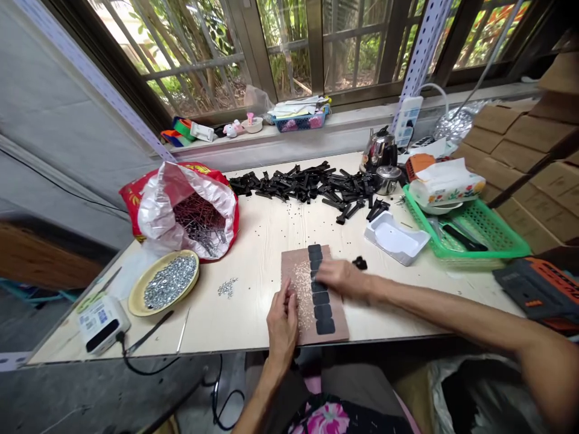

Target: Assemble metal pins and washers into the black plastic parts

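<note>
So the brown board (340,325) is sitting at the near edge of the surface (257,241), around the middle, with a column of black rounded pads (324,325) down its right side and loads of tiny pale bits (304,304) scattered to the left of them. Left hand (281,322) is on the board's near left side, fingers over the pale bits; can't tell if that grip is pinched on anything. Right hand (346,280) reaches in from the right over the middle of the pads, pretty blurry, so no idea whether its grip is together or apart. A small black part (359,263) lies just beyond it.

Far side has a long heap of black plastic pieces (303,184). Over on the left there's a red bag (233,220) full of thin rods (199,223), plus a yellow dish (133,302) of shiny silver bits (169,280). White tray (398,241) and green basket (509,247) are off to the right.
</note>
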Tool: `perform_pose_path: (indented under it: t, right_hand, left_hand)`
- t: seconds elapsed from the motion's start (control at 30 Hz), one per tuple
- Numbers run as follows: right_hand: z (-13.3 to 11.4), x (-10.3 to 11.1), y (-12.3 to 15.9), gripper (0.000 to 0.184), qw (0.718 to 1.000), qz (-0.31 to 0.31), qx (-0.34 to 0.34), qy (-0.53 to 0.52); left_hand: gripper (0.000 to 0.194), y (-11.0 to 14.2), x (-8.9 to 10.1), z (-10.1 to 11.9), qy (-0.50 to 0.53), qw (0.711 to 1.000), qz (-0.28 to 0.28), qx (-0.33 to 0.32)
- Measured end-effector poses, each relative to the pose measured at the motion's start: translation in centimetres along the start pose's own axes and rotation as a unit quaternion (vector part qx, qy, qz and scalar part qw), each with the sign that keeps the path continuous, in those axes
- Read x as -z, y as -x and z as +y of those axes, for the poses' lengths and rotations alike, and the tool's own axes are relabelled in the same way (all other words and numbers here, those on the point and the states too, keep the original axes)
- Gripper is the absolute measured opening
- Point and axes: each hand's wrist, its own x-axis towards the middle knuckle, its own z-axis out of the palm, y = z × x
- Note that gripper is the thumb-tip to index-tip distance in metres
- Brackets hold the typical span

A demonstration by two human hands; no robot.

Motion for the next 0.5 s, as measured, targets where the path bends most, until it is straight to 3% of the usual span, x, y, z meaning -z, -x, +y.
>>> perform_pose_path:
  t: [0.07, 0.2, 0.37, 0.5]
  right_hand:
    - [0.3, -0.1, 0.0, 0.029, 0.997, -0.021, 0.067, -0.017]
    - [1.2, 0.1, -0.2, 0.027, 0.999, 0.009, -0.035, -0.019]
    - [0.4, -0.2, 0.5, 0.029, 1.000, -0.006, 0.016, -0.019]
    - [-0.7, -0.6, 0.6, 0.021, 0.995, 0.036, -0.059, -0.067]
  left_hand:
    - [0.039, 0.0, 0.0, -0.1, 0.001, 1.000, -0.004, 0.005]
    - [0.040, 0.0, -0.1, -0.2, 0.010, 1.000, -0.008, 0.018]
    - [0.041, 0.0, -0.3, -0.3, 0.018, 1.000, -0.007, 0.024]
    - [0.042, 0.0, -0.3, -0.3, 0.018, 1.000, -0.001, 0.015]
